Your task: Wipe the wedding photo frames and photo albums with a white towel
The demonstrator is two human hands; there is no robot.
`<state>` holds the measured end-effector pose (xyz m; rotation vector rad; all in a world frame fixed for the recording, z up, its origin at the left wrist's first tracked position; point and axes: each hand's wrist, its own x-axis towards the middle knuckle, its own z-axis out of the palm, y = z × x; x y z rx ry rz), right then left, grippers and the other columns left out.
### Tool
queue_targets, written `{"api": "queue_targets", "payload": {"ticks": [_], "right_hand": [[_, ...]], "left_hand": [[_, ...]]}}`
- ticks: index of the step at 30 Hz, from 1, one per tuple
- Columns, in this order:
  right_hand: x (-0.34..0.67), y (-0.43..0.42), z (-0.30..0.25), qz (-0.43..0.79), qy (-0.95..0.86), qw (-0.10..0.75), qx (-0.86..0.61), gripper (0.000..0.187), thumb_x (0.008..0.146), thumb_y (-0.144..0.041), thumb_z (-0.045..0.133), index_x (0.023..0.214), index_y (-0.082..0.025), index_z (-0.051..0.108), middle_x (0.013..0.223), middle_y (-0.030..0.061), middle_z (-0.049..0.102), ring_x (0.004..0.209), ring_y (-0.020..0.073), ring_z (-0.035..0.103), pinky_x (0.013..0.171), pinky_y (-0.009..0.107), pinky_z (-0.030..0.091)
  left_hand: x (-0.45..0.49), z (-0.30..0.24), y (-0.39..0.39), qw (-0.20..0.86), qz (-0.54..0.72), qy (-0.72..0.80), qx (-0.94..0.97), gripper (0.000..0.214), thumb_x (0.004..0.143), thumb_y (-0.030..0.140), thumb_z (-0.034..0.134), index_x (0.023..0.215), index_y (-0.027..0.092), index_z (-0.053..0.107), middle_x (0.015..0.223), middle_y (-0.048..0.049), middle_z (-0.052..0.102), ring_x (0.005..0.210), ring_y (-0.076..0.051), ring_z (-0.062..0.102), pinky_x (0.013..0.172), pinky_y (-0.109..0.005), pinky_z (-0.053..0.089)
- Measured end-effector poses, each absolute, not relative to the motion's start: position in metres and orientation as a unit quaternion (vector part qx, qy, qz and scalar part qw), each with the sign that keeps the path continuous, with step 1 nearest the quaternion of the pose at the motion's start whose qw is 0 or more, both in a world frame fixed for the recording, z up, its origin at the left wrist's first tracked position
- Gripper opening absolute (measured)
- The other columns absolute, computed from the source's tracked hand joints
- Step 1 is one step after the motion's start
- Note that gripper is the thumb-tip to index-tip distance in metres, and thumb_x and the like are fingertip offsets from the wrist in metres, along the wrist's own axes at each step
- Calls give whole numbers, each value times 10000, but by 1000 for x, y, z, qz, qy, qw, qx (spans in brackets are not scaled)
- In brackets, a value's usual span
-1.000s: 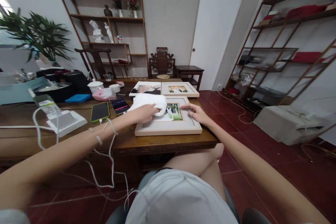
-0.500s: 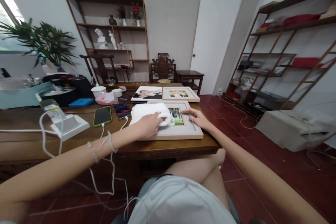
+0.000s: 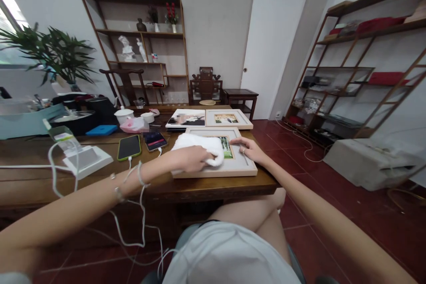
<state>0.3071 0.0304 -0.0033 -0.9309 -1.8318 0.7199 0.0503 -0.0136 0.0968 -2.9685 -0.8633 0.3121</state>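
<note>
Here, the left hand (image 3: pixel 192 159) curls its fingers around a fluffy white cloth (image 3: pixel 195 143) atop the pale-wood picture frame (image 3: pixel 238 167); the right hand (image 3: pixel 250 150), fingers half-open and empty, probably steadies its right side.

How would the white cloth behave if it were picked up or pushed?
The white cloth would probably flop, since its end curls softly by the left hand. Its fluffy look suggests it is light and hard to break. Pushed, it would likely bunch rather than roll, as it lies folded over the picture frame.
</note>
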Motion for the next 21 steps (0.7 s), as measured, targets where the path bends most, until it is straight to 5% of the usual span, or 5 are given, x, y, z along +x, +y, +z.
{"api": "queue_targets", "payload": {"ticks": [8, 15, 18, 21], "right_hand": [[307, 29, -2, 296, -744, 459, -385, 501, 568, -18, 404, 976, -201, 631, 1072, 34, 664, 1078, 196, 578, 1012, 421, 366], [308, 29, -1, 289, -747, 454, -389, 504, 569, -12, 405, 982, -190, 632, 1079, 45, 661, 1087, 199, 573, 1010, 415, 370], [308, 29, -1, 284, -752, 452, -386, 501, 575, -13, 410, 988, -192, 632, 1086, 45, 658, 1090, 200, 571, 1010, 415, 370], [308, 29, -1, 288, -749, 456, -384, 497, 576, -15, 409, 984, -191, 630, 1077, 44, 662, 1080, 198, 578, 1003, 411, 379]], "left_hand": [[57, 85, -46, 41, 65, -354, -932, 384, 845, 177, 361, 1194, 207, 519, 1160, -133, 579, 950, -253, 607, 782, -352, 458], [68, 55, 46, 109, 15, -389, -915, 440, 849, 152, 382, 1286, 163, 438, 1450, -185, 249, 1321, -324, 256, 1009, -485, 278], [72, 55, 65, 119, 13, -352, -928, 400, 855, 145, 368, 1239, 149, 479, 1446, -172, 269, 1330, -300, 241, 1008, -460, 283], [75, 64, 53, 88, 34, -318, -943, 340, 834, 137, 388, 1121, 175, 565, 1312, -137, 479, 1210, -267, 435, 926, -381, 375]]}}
